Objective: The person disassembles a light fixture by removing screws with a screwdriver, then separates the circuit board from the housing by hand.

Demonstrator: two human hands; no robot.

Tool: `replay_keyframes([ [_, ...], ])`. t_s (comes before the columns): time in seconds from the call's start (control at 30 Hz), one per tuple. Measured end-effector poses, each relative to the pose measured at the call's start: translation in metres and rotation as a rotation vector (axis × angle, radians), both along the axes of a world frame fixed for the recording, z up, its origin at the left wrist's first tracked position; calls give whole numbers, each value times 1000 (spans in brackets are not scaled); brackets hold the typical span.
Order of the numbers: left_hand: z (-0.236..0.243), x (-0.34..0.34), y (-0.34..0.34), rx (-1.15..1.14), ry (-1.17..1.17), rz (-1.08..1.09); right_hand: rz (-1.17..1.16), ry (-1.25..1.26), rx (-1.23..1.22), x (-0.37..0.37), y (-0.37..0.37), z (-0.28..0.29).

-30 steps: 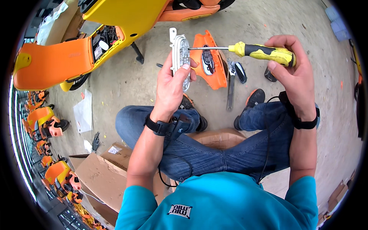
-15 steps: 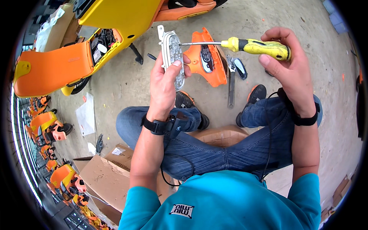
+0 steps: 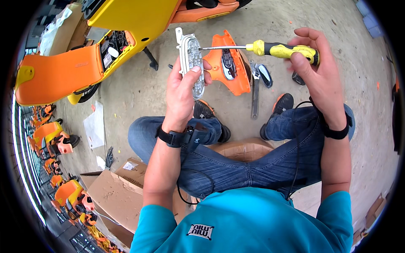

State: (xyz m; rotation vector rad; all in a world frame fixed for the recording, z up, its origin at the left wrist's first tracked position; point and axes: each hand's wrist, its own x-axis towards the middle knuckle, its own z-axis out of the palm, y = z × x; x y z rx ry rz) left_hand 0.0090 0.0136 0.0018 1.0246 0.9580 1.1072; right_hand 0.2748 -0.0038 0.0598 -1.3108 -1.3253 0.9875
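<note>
My left hand (image 3: 179, 101) holds a clear, ribbed lamp unit (image 3: 195, 52) with a pale frame and a mounting tab at its top. The thumb presses on its face and the fingers wrap behind. In my right hand (image 3: 324, 82) is a yellow-and-black screwdriver (image 3: 282, 50), held level by the end of its handle between thumb and fingers. Its metal shaft points left, and the tip meets the upper part of the lamp unit. Whether a screw sits under the tip is too small to make out.
An orange panel with a display (image 3: 242, 82) lies on the floor beyond my hands, beside an adjustable wrench (image 3: 255, 99) and a dark-rimmed oval part (image 3: 265, 76). A yellow-orange scooter (image 3: 63, 78) stands at the upper left. Cardboard boxes (image 3: 114, 194) sit at the lower left.
My right thumb has moved up onto the screwdriver handle, and the fingers have shifted. The handle has turned, showing more black on top. My left hand and the lamp unit have hardly moved.
</note>
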Motion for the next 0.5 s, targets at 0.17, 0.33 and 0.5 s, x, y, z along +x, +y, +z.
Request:
replay_keyframes([
  [0.17,0,-1,-1,-19,-1,18,105,14,-267,15,1,12],
  [0.33,0,1,0,-9,3,-23,-13,70,24,10,1,-7],
  [0.5,-2,-1,0,-23,-14,10,111,61,-304,20,5,7],
])
